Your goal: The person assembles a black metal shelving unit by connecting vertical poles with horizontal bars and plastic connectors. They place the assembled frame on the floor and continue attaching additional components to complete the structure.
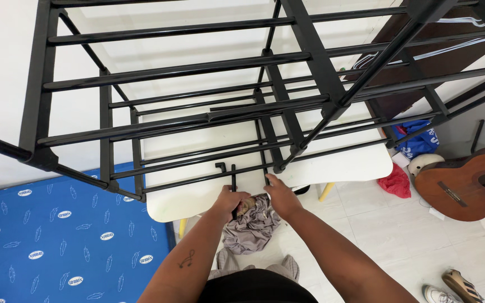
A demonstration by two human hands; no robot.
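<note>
both forearms reach down: left hand [230, 200] grips black tube [233, 185]; right hand [280, 197] pinches rack rail [266, 174]; keep tube plumb.

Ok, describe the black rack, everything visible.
The rack is a tall frame of glossy black tubes, metal by the look, joined by black connectors into several tiers of parallel bars. It stands over a white table, seen from above, its shelves bare. The left hand grips a loose upright tube at the near edge; the right hand touches the bottom rail beside it.
</note>
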